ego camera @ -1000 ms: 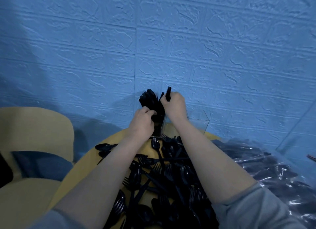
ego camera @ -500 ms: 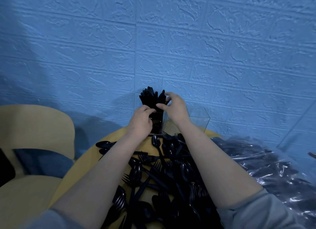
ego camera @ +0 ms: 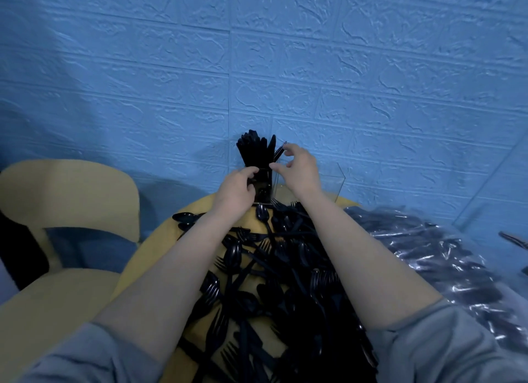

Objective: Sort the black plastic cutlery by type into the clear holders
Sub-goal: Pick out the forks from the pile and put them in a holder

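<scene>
A clear holder point(ego camera: 264, 195) packed with upright black cutlery point(ego camera: 253, 151) stands at the far edge of the round yellow table point(ego camera: 148, 257). My left hand point(ego camera: 235, 187) is closed around the holder's left side. My right hand point(ego camera: 300, 171) hovers at its right, fingers spread, with the index fingertip close to a thin black piece point(ego camera: 279, 153) that leans in the holder. To the right stands a second clear holder point(ego camera: 334, 182), which looks empty. Between my forearms lies a loose pile of black forks and spoons point(ego camera: 268, 271).
A clear plastic bag of more black cutlery point(ego camera: 428, 257) lies on the right of the table. A yellow chair point(ego camera: 71, 188) stands at the left. A blue brick-textured wall point(ego camera: 285, 68) rises directly behind the holders.
My right hand brought a black piece down into the filled holder, then spread its fingers and let it go. My left hand stayed on the holder.
</scene>
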Demonstrator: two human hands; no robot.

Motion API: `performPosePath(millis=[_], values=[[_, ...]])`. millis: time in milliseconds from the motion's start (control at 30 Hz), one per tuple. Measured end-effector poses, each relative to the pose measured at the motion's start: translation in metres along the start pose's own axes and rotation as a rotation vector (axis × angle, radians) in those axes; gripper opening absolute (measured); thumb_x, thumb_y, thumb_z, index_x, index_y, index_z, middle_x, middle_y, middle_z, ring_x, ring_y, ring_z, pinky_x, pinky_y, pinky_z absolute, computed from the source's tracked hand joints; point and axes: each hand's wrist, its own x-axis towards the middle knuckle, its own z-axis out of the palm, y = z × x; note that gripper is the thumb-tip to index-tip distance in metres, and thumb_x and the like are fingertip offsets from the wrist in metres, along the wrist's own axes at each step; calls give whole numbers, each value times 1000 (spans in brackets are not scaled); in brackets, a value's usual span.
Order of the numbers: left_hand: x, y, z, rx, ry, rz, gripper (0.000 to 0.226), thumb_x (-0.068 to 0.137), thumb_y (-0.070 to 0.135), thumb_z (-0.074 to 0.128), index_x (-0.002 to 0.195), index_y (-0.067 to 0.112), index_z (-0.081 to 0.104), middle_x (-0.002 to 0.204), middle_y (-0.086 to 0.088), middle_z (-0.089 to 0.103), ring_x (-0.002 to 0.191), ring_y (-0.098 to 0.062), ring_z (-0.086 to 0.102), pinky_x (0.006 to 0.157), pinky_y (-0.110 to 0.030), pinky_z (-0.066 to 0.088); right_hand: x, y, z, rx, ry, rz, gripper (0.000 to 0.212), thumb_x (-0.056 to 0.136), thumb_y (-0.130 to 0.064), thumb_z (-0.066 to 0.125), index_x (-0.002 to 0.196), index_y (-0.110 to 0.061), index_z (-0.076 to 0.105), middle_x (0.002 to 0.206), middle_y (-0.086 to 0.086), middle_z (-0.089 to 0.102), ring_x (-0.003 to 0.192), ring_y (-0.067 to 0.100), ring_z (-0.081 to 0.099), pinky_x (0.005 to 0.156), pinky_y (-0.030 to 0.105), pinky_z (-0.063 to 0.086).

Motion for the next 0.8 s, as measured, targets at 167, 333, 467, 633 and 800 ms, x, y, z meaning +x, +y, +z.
performPosePath(millis=[167,333,467,633,800], values=[[-37,7,-16,-50,-34,-63,32,94,5,48,122,12,61,111,-5,67,100,-16,60,80,-15,39,-48,-6,-17,-58,-69,-15,33,88,-27,67,115,-10,63,114,4,63,100,19,59,81,23,42],[-87,12,-35,-56,-66,-67,22,92,9,56,111,13,68,93,1,67,89,-11,60,79,-19,42,-106,-14,-41,-98,-69,56,17,90,-27,64,98,-13,70,89,-3,63,87,14,58,73,25,43],[-137,16,-55,-25,-70,-100,10,91,10,60,94,16,68,75,8,62,80,-11,62,71,-17,42,-155,-17,-60,-103,-111,62,12,88,-24,66,93,-15,71,87,-3,63,85,13,58,75,26,46],[-208,19,-75,43,-119,-189,8,90,14,62,86,21,65,80,7,61,75,-7,57,66,-19,40,-234,-26,-67,-91,-217,89,4,85,-24,69,82,-26,69,82,-8,67,79,8,60,77,27,50],[-271,8,-69,18,-84,-260,6,88,15,65,91,21,65,94,3,66,80,-5,55,66,-12,37,-300,-31,-64,-125,-313,105,7,90,-21,64,93,-22,71,89,-6,65,72,4,55,65,20,45]])
